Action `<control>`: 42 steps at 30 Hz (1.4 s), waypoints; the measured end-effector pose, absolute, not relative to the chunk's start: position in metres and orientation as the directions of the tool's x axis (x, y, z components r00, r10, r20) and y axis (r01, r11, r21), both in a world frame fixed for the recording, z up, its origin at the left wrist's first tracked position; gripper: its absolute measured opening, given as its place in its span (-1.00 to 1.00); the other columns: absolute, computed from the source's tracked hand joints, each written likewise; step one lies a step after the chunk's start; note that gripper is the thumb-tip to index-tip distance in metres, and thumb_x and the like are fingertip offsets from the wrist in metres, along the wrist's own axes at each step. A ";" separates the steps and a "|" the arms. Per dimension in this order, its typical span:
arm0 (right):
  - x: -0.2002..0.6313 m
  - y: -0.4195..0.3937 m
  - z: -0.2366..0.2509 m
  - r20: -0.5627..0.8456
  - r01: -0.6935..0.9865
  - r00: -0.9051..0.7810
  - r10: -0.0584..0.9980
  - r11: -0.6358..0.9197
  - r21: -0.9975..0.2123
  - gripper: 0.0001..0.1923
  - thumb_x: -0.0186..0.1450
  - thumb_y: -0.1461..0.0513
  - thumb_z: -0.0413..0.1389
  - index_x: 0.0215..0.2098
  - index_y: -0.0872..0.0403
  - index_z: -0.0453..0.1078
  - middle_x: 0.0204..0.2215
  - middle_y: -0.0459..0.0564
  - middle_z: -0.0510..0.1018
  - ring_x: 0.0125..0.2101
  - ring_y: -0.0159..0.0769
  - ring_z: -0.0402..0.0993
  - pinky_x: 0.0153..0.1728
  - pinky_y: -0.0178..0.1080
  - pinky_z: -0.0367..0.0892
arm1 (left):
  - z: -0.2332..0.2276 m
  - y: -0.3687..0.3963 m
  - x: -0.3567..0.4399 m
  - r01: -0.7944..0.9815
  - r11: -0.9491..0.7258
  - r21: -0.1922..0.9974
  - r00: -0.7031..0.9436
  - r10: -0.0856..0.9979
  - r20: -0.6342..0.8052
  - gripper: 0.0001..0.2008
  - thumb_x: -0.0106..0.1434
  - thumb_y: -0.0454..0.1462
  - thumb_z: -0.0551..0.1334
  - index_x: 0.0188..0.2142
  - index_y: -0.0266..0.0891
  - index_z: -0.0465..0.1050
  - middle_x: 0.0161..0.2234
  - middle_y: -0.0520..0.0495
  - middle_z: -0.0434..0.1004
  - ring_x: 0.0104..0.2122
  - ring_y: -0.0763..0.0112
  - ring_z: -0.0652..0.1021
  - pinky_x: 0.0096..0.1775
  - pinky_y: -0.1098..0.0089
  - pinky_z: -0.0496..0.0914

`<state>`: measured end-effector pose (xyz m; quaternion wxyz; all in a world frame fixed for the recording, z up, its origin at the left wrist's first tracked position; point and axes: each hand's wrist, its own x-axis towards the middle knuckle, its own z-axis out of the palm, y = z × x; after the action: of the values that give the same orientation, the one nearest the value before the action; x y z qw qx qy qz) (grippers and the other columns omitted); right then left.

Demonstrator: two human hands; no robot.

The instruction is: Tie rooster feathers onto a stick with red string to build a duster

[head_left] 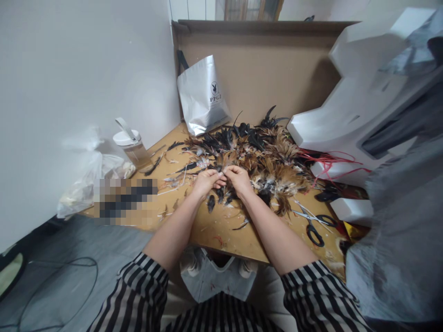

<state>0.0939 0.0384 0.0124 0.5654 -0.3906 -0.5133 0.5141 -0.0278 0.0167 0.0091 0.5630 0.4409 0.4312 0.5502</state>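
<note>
Right now both hands are pinched together over the near edge of the feather pile (pixel 256 157). Left hand (pixel 205 180) and right hand (pixel 238 179) are fingertip to fingertip, fingers curled nearly closed around something small between them. Looks like a feather or a small bunch, but it's too hidden to say for sure. Pile sits mid-table (pixel 214 228), spreading far and right from my hands; a few loose feathers lie scattered to the left.

Step in hand, as I read it: sorting or bundling feathers picked off the pile. Next move likely needs a steady pinch with one hand while the other frees up.

Scissors (pixel 313 221) lie on the table to the right, near edge, well apart from my hands. Red string (pixel 328 161) farther right. Lidded jar (pixel 133 146) far left, silver bag (pixel 202 94) at the back.
</note>
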 end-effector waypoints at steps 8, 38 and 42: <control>0.101 0.045 0.014 0.224 -0.085 -0.049 0.973 0.220 -0.972 -0.81 -0.03 0.14 0.17 -0.53 0.11 0.45 -0.65 -0.16 0.43 -0.61 -0.46 0.25 -0.56 -0.39 0.15 | 0.009 0.019 -0.033 -0.195 -0.079 0.978 -0.079 0.995 0.065 -0.82 -0.02 -0.23 0.32 -0.52 -0.34 0.46 -0.60 -0.02 0.47 -0.65 0.62 0.40 -0.60 0.61 0.24; 0.115 0.056 0.014 -0.094 -0.206 -0.135 0.986 -0.121 -0.971 -0.70 -0.18 0.16 0.28 -0.57 0.10 0.28 -0.75 -0.24 0.28 -0.74 -0.55 0.11 -0.75 -0.46 -0.05 | -0.002 0.030 -0.042 -0.508 0.044 0.860 -0.064 0.994 -0.089 -0.84 0.01 -0.30 0.32 -0.43 -0.37 0.44 -0.46 -0.06 0.52 -0.57 0.65 0.47 -0.62 0.68 0.27; 0.115 0.053 0.020 -0.125 -0.363 -0.237 0.963 -0.207 -0.909 -0.63 -0.25 0.20 0.33 -0.55 0.12 0.27 -0.69 -0.23 0.33 -0.72 -0.58 0.14 -0.77 -0.50 -0.06 | -0.001 0.026 -0.039 -0.455 0.095 0.885 0.004 0.994 -0.105 -0.83 0.02 -0.29 0.31 -0.41 -0.39 0.44 -0.41 -0.11 0.54 -0.55 0.62 0.48 -0.59 0.67 0.30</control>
<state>0.1145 0.0526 0.0195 0.4884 -0.3781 -0.3972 0.6788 -0.0390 0.0260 -0.0013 0.6228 0.3375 0.3996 0.5818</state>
